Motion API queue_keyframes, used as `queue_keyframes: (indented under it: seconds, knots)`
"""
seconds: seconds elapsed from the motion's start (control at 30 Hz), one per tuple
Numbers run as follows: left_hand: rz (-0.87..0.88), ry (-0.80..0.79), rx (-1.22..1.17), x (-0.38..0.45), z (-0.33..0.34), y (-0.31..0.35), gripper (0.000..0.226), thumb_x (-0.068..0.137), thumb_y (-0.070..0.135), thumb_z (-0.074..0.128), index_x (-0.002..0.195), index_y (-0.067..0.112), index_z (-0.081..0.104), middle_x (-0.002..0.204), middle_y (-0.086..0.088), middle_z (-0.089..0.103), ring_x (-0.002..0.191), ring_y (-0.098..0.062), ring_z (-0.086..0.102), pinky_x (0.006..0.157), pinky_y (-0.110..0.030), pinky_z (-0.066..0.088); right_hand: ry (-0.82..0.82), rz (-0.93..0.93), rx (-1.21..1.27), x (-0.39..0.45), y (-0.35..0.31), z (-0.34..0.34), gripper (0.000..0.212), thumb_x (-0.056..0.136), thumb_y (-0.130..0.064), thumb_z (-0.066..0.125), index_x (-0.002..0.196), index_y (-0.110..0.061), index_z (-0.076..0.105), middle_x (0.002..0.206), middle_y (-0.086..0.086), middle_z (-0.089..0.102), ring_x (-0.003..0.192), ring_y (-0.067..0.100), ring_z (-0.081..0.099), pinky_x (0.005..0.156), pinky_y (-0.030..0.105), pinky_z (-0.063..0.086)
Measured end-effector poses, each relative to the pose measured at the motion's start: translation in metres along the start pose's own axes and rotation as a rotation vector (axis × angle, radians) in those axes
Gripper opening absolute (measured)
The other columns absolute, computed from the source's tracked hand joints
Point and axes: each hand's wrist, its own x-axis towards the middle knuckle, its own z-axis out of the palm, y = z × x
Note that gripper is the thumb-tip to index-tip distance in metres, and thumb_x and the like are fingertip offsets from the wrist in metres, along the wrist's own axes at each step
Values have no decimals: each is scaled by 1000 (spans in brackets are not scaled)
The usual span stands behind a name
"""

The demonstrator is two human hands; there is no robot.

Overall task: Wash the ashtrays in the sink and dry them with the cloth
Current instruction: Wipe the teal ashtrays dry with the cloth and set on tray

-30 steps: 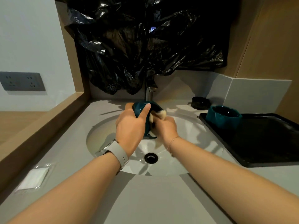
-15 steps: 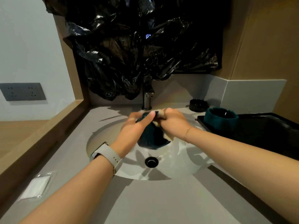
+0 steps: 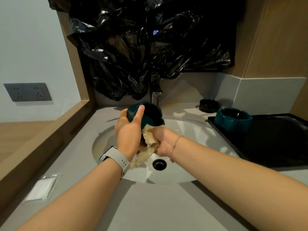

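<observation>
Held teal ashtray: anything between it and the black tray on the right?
Nothing visible. The teal ashtray, gripped by the left hand over the sink, has open counter toward the black tray; a second teal ashtray occupies the tray's near-left corner.

a crumpled black plastic sheet hangs on the far wall, above the chrome faucet, and its lower edge covers the top of the faucet. a grey socket plate is mounted on the pale wall at far left. a wooden ledge runs along the left edge of the grey countertop. a small white packet in clear wrap lies flat on the countertop at near left, just beside the ledge. a black tray rests on the countertop at right. wood panelling covers the far right wall.
</observation>
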Motion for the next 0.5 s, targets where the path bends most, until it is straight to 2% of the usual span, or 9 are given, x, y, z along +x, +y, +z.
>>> queue_keyframes:
  seconds: [0.07, 0.13, 0.17, 0.23, 0.3, 0.4, 0.5]
  knots:
    - [59, -18, 5, -1, 1, 1, 56, 87, 64, 56, 123, 22, 57, 112, 2, 65, 107, -19, 60, 99, -41, 49, 170, -186, -142, 0, -13, -7, 18, 90, -16, 57, 104, -7, 65, 98, 15, 67, 87, 32, 66, 89, 45, 54]
    - [69, -60, -11, -4, 4, 2, 45, 88, 63, 55, 113, 25, 57, 104, 4, 67, 102, -19, 63, 94, -39, 52, 401, -388, -449, -4, -26, -19, 4, 85, -15, 61, 86, -10, 61, 97, 16, 68, 90, 34, 66, 85, 43, 56]
    - [67, -74, -22, -5, 5, 2, 36, 90, 60, 56, 108, 29, 57, 100, 7, 67, 100, -18, 64, 92, -38, 52, 457, -465, -584, -6, -31, -22, 6, 84, -17, 62, 85, -11, 60, 96, 15, 68, 90, 34, 66, 83, 41, 56]
    - [46, -86, -55, -7, 8, 1, 28, 91, 58, 56, 103, 33, 56, 97, 9, 67, 97, -16, 64, 91, -38, 53, 477, -620, -865, -13, -40, -27, 11, 82, -21, 61, 89, -12, 64, 91, 10, 68, 87, 30, 64, 73, 34, 53]
    - [-23, -104, -108, -8, 9, 1, 28, 91, 58, 56, 105, 32, 56, 99, 9, 66, 100, -16, 64, 91, -36, 52, 512, -766, -1130, -18, -47, -25, 9, 83, -21, 61, 89, -16, 64, 90, 6, 66, 85, 27, 62, 67, 30, 49]
    - [-142, -183, -148, -4, 7, 0, 28, 87, 56, 63, 99, 32, 56, 103, 5, 68, 102, -19, 65, 94, -40, 52, 486, -773, -1233, -27, -58, -22, 4, 86, -15, 59, 87, -19, 61, 92, 6, 66, 86, 26, 62, 66, 30, 47]
    - [-160, -286, -60, 2, 2, 4, 52, 66, 68, 70, 98, 28, 60, 102, 0, 72, 98, -21, 68, 92, -44, 55, 402, -754, -1471, -38, -70, -22, 5, 88, -14, 57, 85, -18, 57, 89, 6, 63, 84, 26, 61, 65, 31, 45]
